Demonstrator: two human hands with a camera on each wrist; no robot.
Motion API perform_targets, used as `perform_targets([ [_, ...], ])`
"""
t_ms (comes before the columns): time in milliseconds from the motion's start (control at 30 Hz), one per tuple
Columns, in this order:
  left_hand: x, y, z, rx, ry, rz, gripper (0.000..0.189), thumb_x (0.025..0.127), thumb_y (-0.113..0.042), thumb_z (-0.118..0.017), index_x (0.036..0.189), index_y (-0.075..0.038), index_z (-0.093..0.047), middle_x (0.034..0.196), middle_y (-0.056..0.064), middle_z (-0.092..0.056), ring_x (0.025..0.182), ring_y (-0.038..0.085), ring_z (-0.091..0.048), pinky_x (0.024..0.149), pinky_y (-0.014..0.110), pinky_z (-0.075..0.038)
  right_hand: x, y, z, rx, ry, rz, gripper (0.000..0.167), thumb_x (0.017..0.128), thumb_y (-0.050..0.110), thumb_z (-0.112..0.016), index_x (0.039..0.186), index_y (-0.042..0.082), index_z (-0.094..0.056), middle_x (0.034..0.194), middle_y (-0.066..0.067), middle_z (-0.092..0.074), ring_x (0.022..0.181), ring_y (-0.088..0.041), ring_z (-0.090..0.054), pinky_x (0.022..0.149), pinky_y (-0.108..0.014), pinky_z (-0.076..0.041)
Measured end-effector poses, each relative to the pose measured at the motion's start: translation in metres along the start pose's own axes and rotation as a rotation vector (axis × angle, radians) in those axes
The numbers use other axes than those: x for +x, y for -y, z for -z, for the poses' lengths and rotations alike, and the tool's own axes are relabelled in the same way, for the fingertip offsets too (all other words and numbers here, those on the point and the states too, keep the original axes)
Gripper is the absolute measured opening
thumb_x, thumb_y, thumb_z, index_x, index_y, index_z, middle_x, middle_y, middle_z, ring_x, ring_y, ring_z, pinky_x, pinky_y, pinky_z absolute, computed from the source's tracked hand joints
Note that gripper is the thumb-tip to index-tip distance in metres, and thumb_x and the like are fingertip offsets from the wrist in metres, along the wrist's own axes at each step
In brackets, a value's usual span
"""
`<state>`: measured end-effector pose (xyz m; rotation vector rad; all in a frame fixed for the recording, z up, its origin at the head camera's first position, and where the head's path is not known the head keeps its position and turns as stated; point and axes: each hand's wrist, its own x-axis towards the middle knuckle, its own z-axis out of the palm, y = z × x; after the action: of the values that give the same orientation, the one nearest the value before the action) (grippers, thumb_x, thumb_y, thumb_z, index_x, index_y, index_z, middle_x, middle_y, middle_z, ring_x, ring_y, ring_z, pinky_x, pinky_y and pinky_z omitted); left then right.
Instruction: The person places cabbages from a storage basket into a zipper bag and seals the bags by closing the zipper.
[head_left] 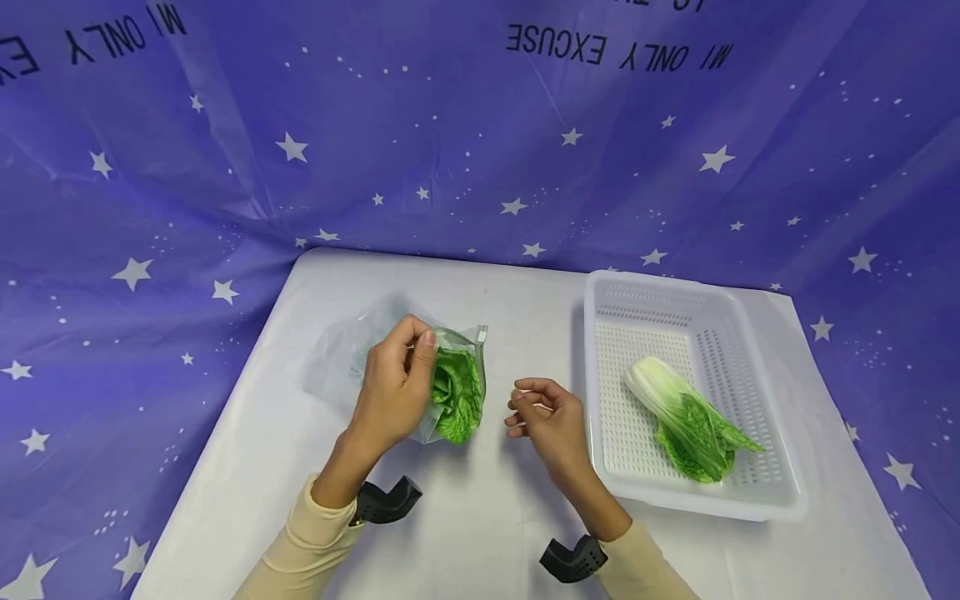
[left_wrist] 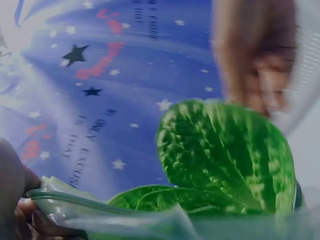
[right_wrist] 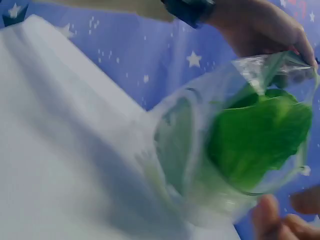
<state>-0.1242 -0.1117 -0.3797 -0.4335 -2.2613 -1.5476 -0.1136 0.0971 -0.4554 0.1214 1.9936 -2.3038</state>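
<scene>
My left hand (head_left: 393,385) pinches the upper rim of a clear plastic zip bag (head_left: 339,354), left of the table's middle. Inside its mouth is a green napa cabbage (head_left: 460,400), leafy end facing right and poking out at the opening. From the left wrist view, one broad crinkled cabbage leaf (left_wrist: 227,155) stands up above the bag's zip edge. My right hand (head_left: 553,421) hovers just right of the mouth, fingers loosely bent, holding nothing. Through the bag's side in the right wrist view, more pale green shows behind the leaves.
A white perforated plastic basket (head_left: 592,375) stands on the right of the white-covered table (head_left: 480,533). Another napa cabbage (head_left: 678,417) lies in it, pale stem toward the back left. Behind the table hangs a purple star-printed sheet (head_left: 450,125).
</scene>
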Motion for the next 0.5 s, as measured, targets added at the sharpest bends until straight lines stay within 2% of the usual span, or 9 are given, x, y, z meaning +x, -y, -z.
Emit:
perform_targets([
  [100,0.009,-0.010,0.009,-0.087,-0.007,0.040,0.024,0.106,-0.013,-0.043,0.087,-0.002,-0.052,0.056,-0.001,-0.033,0.041,0.014,-0.032,0.039,0.029,-0.027,0.001,0.002,-0.008,-0.119,0.111,-0.068,0.018,0.091,0.003,-0.067,0.108,-0.003,-0.066,0.090,-0.023,-0.065,0.066,-0.028,-0.068,0.054,-0.034,-0.056],
  [167,0.015,-0.016,0.013,-0.116,0.003,0.041,0.025,0.106,-0.014,-0.041,0.087,-0.001,-0.052,0.056,0.002,-0.033,0.041,0.015,-0.032,0.039,0.029,-0.028,0.003,0.005,-0.014,-0.188,0.151,-0.075,0.017,0.091,0.005,-0.066,0.106,-0.003,-0.068,0.087,-0.018,-0.067,0.067,-0.031,-0.068,0.053,-0.034,-0.055],
  [267,0.021,-0.022,0.015,-0.141,0.001,0.035,0.027,0.106,-0.017,-0.042,0.086,-0.002,-0.052,0.057,0.004,-0.037,0.043,0.018,-0.034,0.041,0.030,-0.029,0.008,0.009,-0.020,-0.276,0.154,-0.058,0.015,0.092,0.003,-0.060,0.103,-0.004,-0.067,0.081,-0.014,-0.068,0.064,-0.033,-0.068,0.053,-0.037,-0.056],
  [367,0.027,-0.023,0.019,-0.149,-0.014,0.032,0.027,0.106,-0.016,-0.042,0.086,-0.001,-0.052,0.059,0.006,-0.038,0.044,0.018,-0.034,0.041,0.029,-0.029,0.015,0.017,-0.022,-0.383,0.164,-0.037,0.015,0.091,0.001,-0.055,0.091,-0.003,-0.069,0.071,-0.012,-0.068,0.059,-0.032,-0.068,0.051,-0.037,-0.055],
  [433,0.031,-0.023,0.022,-0.136,-0.029,0.034,0.027,0.106,-0.016,-0.042,0.085,-0.001,-0.052,0.060,0.007,-0.038,0.045,0.018,-0.034,0.042,0.029,-0.028,0.022,0.030,-0.021,-0.456,0.176,-0.001,0.017,0.090,0.002,-0.055,0.082,-0.002,-0.070,0.065,-0.010,-0.067,0.054,-0.027,-0.067,0.049,-0.034,-0.054],
  [500,0.035,-0.024,0.027,-0.108,-0.056,0.031,0.027,0.105,-0.014,-0.043,0.084,-0.001,-0.052,0.061,0.006,-0.039,0.045,0.016,-0.034,0.042,0.028,-0.029,0.028,0.052,-0.018,-0.519,0.169,0.071,0.019,0.087,0.002,-0.056,0.074,-0.001,-0.069,0.060,-0.008,-0.065,0.051,-0.024,-0.065,0.047,-0.032,-0.053],
])
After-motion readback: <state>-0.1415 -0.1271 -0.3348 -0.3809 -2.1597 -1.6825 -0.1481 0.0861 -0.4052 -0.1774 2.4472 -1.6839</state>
